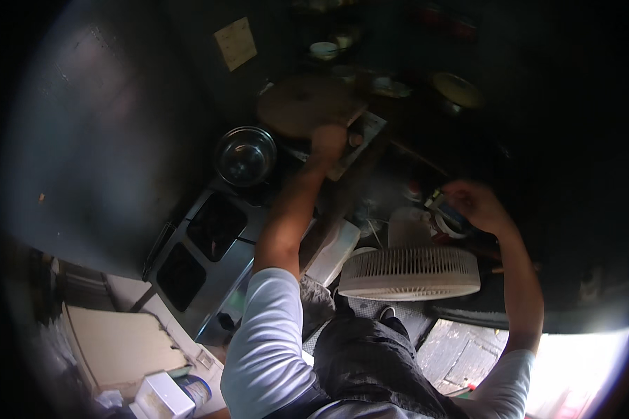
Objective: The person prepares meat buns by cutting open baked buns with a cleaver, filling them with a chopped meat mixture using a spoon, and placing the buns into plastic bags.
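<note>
My left hand [328, 142] reaches far forward to the near edge of a round wooden chopping board [297, 105]. Its fingers are curled, and the dim light hides whether they grip anything. A flat pale tray [367, 133] lies just right of that hand. My right hand [476, 204] is raised at the right and closed on a small yellow and dark packet [440, 204]. Below the packet stands a white tub [407, 225].
A steel bowl [245, 155] sits left of the board, above a metal stove [206, 241] with two dark openings. A white slatted fan [409, 272] lies in front of me. Cardboard and boxes [119, 342] are piled at lower left. A metal pan [458, 91] is on the dark counter behind.
</note>
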`<state>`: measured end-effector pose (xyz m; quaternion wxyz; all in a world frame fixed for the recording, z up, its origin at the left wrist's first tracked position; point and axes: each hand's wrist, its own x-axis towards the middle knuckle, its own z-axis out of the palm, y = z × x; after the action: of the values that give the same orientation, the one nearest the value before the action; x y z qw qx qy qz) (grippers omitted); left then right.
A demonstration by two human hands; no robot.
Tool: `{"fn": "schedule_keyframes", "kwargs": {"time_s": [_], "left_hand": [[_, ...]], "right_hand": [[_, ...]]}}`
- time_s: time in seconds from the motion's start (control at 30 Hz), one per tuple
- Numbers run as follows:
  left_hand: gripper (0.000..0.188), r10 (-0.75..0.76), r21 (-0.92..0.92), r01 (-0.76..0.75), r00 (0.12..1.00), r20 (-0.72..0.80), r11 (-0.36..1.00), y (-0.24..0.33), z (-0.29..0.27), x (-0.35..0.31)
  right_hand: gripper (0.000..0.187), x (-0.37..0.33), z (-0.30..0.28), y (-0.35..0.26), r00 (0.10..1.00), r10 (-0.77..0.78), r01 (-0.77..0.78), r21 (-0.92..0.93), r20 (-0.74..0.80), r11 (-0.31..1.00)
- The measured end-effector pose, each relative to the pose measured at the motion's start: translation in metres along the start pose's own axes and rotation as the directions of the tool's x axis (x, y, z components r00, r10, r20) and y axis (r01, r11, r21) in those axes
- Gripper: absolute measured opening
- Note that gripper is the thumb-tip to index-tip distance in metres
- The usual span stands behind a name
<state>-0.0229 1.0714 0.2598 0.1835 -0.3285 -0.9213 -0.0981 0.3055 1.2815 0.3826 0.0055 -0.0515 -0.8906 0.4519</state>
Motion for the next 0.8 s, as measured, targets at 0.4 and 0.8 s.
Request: {"fn": "schedule_keyframes", "kwargs": {"time_s": [0.4,0.8], "left_hand": [[0.025,-0.171,-0.286,0.124,0.975,-0.145,0.950,-0.055,-0.164,0.108],[0.027,-0.068,-0.388,-0.003,0.984,-0.167,0.922,-0.085,-0.160,0.126]], "right_hand": [[0.043,0.354,0.125,0.015,0.959,-0.283,0.246,-0.590,0.031,0.769],[0.046,0.449,0.130,0.029,0.865,0.258,-0.353,0.156,0.430,0.923]]}}
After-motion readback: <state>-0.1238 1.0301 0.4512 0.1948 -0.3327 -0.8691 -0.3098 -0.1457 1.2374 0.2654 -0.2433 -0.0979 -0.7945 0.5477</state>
